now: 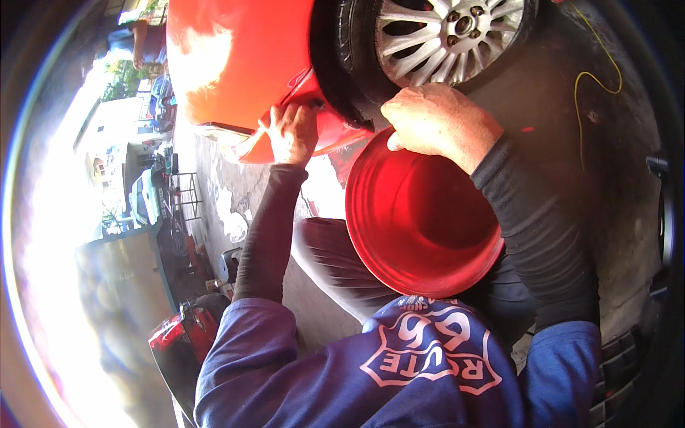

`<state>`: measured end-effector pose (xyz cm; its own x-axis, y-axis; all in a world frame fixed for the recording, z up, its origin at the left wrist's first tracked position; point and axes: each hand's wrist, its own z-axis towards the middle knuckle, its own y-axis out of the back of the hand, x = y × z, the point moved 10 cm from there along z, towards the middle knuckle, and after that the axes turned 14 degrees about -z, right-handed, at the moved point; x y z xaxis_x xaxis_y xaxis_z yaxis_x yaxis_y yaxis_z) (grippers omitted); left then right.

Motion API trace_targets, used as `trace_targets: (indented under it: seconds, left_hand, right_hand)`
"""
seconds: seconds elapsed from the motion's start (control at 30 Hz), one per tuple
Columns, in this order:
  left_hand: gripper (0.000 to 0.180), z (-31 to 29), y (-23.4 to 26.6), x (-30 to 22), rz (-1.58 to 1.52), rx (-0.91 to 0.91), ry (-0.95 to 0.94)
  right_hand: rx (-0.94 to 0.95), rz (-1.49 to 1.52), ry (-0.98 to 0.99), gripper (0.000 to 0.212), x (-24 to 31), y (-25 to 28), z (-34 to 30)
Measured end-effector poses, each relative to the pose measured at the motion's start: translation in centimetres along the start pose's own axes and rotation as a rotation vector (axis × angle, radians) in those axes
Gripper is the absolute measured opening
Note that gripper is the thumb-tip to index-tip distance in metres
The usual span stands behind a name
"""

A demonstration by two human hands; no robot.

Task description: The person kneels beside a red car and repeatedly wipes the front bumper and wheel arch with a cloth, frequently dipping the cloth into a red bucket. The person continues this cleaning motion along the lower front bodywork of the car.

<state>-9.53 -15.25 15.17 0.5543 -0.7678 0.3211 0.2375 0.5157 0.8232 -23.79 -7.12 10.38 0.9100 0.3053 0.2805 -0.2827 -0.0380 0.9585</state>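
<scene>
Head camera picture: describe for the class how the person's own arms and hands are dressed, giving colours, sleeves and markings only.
Both hands are bare: the left hand and the right hand wear no gloves. Each forearm is covered to the wrist by a snug dark sleeve, the left sleeve and the right sleeve. Over these sits a blue top with shorter sleeves and a pale shield-shaped print on the chest.
</scene>
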Motion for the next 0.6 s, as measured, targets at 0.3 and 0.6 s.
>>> trace_targets:
  seconds: [0.3,0.6]
  left_hand:
    - [0.006,0.6,0.4,0.4,-0.039,-0.081,-0.005]
    - [0.013,0.1,-1.5,0.8,-0.048,-0.032,0.059]
  right_hand:
    - [0.064,-0.02,0.001,0.032,0.5,0.3,-0.5]
    - [0.142,-0.016,0.02,0.033,0.1,-1.0,-0.6]
